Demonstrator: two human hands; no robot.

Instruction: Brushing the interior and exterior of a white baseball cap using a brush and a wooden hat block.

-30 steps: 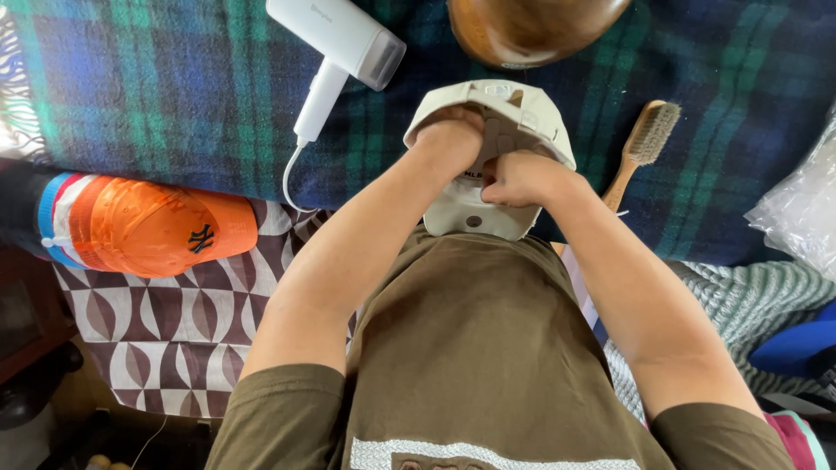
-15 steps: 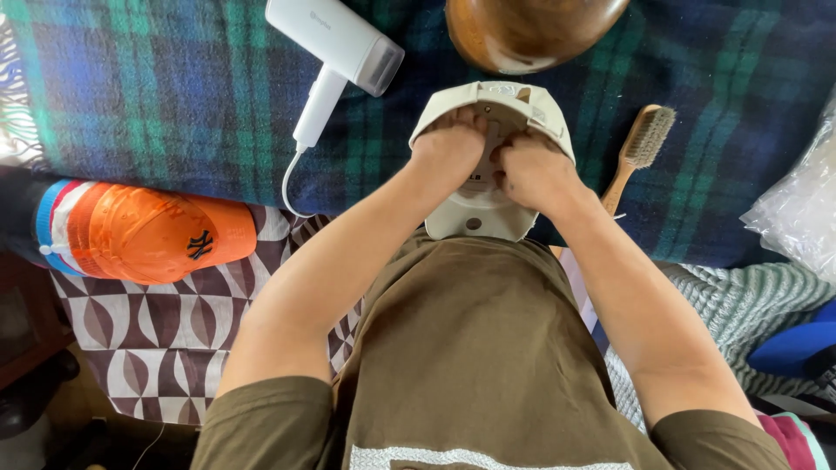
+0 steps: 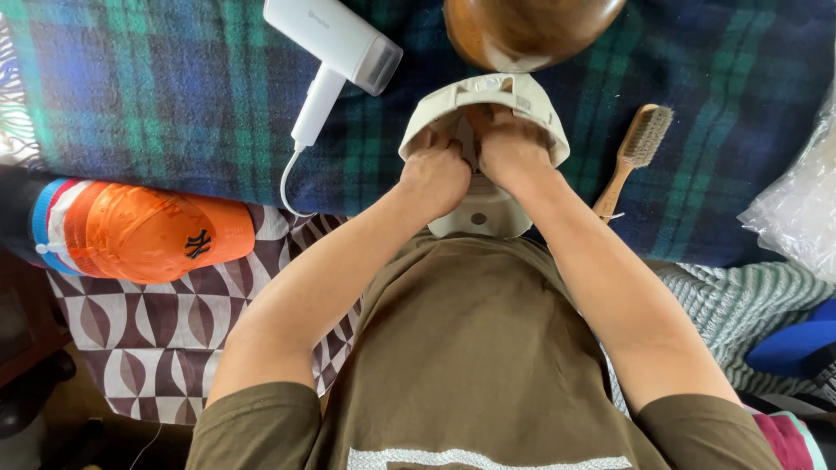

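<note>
A cream baseball cap point(image 3: 477, 213) lies upside down on the blue-green plaid blanket point(image 3: 174, 96) in front of my chest. Both hands are pushed into its hollow. My left hand point(image 3: 435, 174) grips the inner band on the left side. My right hand point(image 3: 514, 150) grips the inside on the right, fingers curled under the rim and hidden by the fabric. The two hands touch each other at the cap's middle.
A white handheld steamer point(image 3: 335, 52) with a cord lies upper left. A wooden rounded form point(image 3: 531, 30) stands just beyond the cap. A wooden brush point(image 3: 634, 157) lies to the right, an orange cap point(image 3: 144, 231) on patterned cloth at left, clear plastic point(image 3: 797, 209) at far right.
Both hands have moved deeper into the cap and closer together, and the cap has shifted slightly away from my body.
</note>
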